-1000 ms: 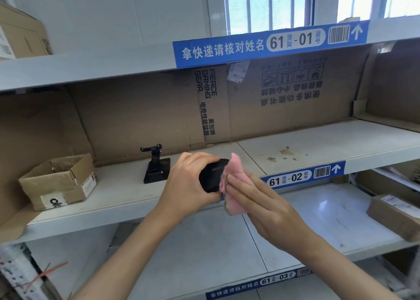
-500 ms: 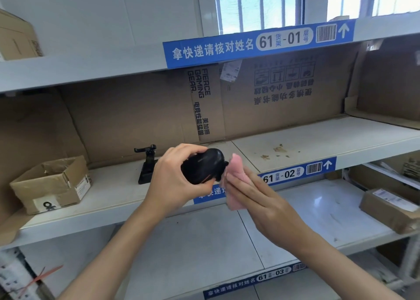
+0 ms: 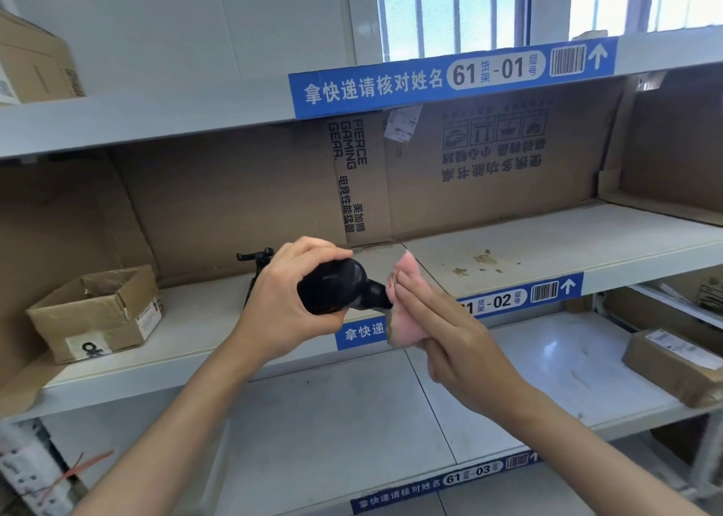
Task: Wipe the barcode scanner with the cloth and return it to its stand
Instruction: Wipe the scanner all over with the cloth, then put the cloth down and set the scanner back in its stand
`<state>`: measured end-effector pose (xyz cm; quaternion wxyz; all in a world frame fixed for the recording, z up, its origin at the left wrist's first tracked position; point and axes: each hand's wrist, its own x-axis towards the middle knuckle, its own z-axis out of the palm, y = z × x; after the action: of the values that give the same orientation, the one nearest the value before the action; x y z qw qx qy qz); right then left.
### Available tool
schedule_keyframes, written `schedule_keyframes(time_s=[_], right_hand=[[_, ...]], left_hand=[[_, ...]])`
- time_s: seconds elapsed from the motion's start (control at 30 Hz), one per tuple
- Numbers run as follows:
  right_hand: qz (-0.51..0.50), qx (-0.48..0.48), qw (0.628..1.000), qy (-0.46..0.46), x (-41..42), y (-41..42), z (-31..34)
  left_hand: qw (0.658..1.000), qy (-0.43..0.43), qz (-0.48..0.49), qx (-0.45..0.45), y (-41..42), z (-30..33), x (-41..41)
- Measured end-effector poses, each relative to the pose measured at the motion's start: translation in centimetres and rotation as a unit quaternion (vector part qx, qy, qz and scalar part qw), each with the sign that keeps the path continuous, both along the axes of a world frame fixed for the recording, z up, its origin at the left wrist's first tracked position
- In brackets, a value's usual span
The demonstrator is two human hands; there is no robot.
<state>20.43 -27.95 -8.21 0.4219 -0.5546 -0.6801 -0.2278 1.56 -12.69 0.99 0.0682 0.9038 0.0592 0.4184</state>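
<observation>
My left hand [image 3: 287, 300] grips a black barcode scanner [image 3: 340, 286] in front of the middle shelf, its narrow end pointing right. My right hand [image 3: 450, 339] presses a pink cloth [image 3: 403, 312] flat against that narrow end, fingers extended over the cloth. The black stand [image 3: 254, 259] sits on the middle shelf just behind my left hand, mostly hidden by it; only its top clamp and part of its post show.
An open cardboard box [image 3: 98, 312] sits at the left of the middle shelf [image 3: 547, 241]. Flattened cardboard lines the shelf's back. A parcel [image 3: 673, 359] lies on the lower shelf at right. Another box [image 3: 35, 65] stands on the top shelf at left.
The scanner has turned in my left hand, so its rounded body now shows more and its narrow end meets the cloth. My right hand with the cloth stays against it.
</observation>
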Motion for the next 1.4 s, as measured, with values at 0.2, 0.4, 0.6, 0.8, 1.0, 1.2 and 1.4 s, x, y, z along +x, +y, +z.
schedule_keyframes(time_s=[0.2, 0.4, 0.6, 0.8, 1.0, 1.2, 1.4], right_hand=[[-0.006, -0.05, 0.988, 0.144, 1.1, -1.1, -2.7], [-0.063, -0.033, 0.997, 0.038, 0.8, 2.8, 1.6], [-0.136, -0.064, 0.984, -0.095, 3.1, 9.0, 3.4], [-0.178, -0.121, 0.974, -0.069, 5.0, 14.1, 3.7], [-0.246, -0.33, 0.899, -0.152, 5.6, 15.1, 2.5], [-0.219, -0.313, 0.922, -0.057, 3.9, 15.0, 3.4], [0.015, -0.038, 0.981, 0.191, -6.1, 12.9, 3.2]], left_hand=[[1.0, 0.003, 0.017, -0.014, 1.1, -0.2, -2.2], [0.999, 0.034, 0.025, 0.007, 1.8, 0.3, -2.8], [0.995, 0.078, 0.055, 0.037, 2.2, 0.9, -3.8], [0.989, 0.117, 0.06, 0.07, 3.0, 1.0, -4.3], [0.982, 0.14, 0.068, 0.105, 4.6, 1.5, -4.5], [0.981, 0.138, 0.06, 0.126, 6.4, 2.0, -4.8], [0.977, 0.141, 0.056, 0.147, 9.0, 2.8, -5.8]])
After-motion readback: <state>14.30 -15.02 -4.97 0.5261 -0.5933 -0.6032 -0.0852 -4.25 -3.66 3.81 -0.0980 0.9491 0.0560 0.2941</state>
